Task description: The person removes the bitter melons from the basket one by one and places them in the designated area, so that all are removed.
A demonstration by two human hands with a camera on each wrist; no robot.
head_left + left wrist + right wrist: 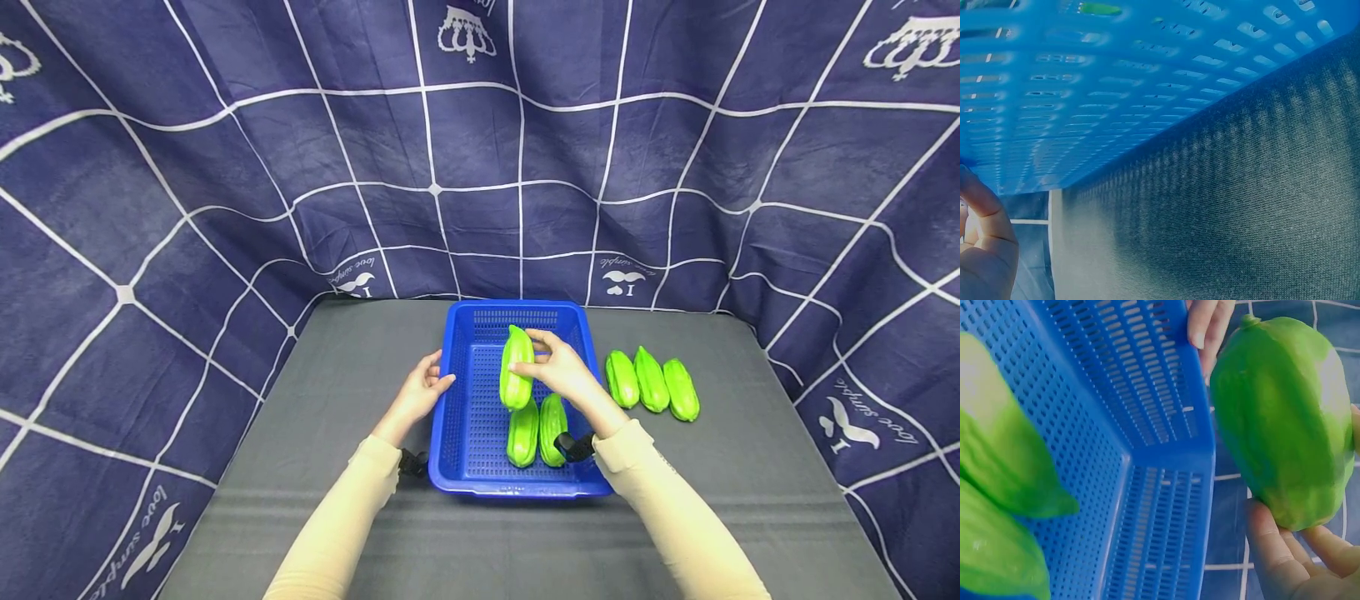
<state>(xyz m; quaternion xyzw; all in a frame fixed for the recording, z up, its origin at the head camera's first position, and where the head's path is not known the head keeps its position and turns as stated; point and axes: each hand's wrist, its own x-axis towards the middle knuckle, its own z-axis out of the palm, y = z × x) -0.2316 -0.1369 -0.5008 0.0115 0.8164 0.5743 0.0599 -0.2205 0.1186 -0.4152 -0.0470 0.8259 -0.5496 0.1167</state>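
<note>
Right fingers [1271, 547] grip green fruit [515, 388], left fingers [1201, 325] loose — grey tabletop [345, 367], blue curtain [480, 217] around.

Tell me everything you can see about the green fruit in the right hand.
The fruit is bright green, long and plump, with lengthwise ridges and a smooth, slightly shiny skin. One end narrows to a small stubby tip; no cuts show. The right hand holds it between thumb and fingers, and in the head view it appears over the basket, tip pointing away from the person. What it is really made of can't be told.
</note>
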